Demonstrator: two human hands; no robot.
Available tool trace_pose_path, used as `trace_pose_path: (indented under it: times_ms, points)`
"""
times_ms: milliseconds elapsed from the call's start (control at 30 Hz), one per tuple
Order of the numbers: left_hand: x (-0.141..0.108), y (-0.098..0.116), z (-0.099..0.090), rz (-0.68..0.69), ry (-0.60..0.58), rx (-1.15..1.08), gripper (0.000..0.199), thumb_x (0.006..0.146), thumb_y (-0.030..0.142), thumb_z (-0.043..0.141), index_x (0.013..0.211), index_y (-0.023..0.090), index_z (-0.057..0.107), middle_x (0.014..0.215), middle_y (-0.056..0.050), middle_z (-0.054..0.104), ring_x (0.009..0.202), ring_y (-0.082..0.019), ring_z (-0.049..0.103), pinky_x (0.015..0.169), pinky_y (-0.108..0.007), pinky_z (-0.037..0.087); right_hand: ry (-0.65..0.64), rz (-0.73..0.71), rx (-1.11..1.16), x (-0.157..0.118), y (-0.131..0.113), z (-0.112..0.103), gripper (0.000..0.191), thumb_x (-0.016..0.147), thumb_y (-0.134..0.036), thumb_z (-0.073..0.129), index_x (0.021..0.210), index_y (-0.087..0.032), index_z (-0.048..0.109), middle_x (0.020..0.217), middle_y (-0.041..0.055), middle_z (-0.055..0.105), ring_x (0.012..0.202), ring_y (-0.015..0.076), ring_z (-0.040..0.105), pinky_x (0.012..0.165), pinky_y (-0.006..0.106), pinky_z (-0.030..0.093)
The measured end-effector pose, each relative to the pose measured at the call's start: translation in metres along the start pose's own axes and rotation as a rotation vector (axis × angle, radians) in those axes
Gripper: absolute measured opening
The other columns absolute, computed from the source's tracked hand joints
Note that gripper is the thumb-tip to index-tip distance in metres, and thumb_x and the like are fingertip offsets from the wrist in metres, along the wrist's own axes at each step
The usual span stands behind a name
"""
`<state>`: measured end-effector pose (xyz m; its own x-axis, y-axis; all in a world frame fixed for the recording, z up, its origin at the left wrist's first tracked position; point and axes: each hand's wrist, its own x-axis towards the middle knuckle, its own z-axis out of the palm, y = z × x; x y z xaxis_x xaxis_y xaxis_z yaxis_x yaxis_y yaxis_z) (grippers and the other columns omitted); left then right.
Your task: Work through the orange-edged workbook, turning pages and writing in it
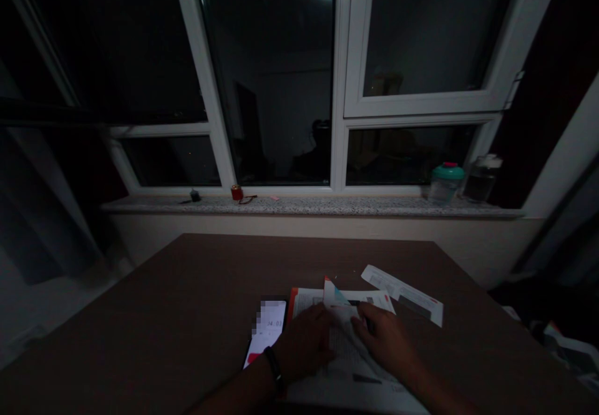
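Observation:
Printed sheets [346,390] lie on the brown table at the near middle, with a folded paper [344,327] on top. My left hand [309,340], with a dark band on the wrist, presses on the folded paper's left side, fingers bent together. On its right side my right hand [381,334] has thumb and fingers closed on the paper's edge. A small dark shape shows between those fingers, too dim to name. A pointed corner with an orange tip rises between the hands. Left of my left hand lies a phone [267,334] with a lit screen.
A cut paper strip [402,293] lies right of the sheets on the table [187,302]. Behind, the stone windowsill [327,205] holds a teal-lidded container [446,183], a clear jar [482,180], a red jar [236,193] and a small dark bottle [194,196].

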<state>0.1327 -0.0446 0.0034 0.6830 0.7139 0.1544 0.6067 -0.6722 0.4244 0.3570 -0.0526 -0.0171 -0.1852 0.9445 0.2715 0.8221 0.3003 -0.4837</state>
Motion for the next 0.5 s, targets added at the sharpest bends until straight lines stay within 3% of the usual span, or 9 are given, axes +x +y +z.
trace_pose_path:
  times_ms: [300,400,500]
  points:
    - [-0.002,-0.010,0.003,0.261,-0.058,0.142,0.031,0.090,0.022,0.064,0.120,0.023,0.057,0.136,-0.005,0.051,0.121,-0.024,0.048,0.103,-0.035,0.035,0.073,0.097,-0.076,0.005,0.022,-0.009,0.024,0.090,-0.034,0.042,0.069,-0.023,0.046,0.063,-0.0010,0.059,0.060,0.0176,0.059,0.057,0.025,0.032]
    - [0.000,-0.009,-0.002,0.269,-0.050,0.173,0.011,0.095,0.025,0.058,0.103,0.021,0.064,0.120,-0.005,0.062,0.110,-0.022,0.056,0.097,-0.033,0.038,0.072,0.118,-0.098,0.006,0.026,-0.011,0.025,0.090,-0.035,0.041,0.070,-0.022,0.048,0.065,0.0001,0.061,0.061,0.0181,0.060,0.057,0.025,0.032]
    - [0.001,-0.009,-0.007,0.172,-0.065,0.288,0.025,0.098,0.032,0.053,0.080,0.017,0.064,0.088,-0.005,0.068,0.086,-0.021,0.063,0.082,-0.032,0.044,0.072,0.125,-0.105,0.006,0.028,-0.012,0.025,0.091,-0.036,0.040,0.071,-0.022,0.048,0.066,0.0009,0.062,0.062,0.0182,0.061,0.056,0.024,0.032]
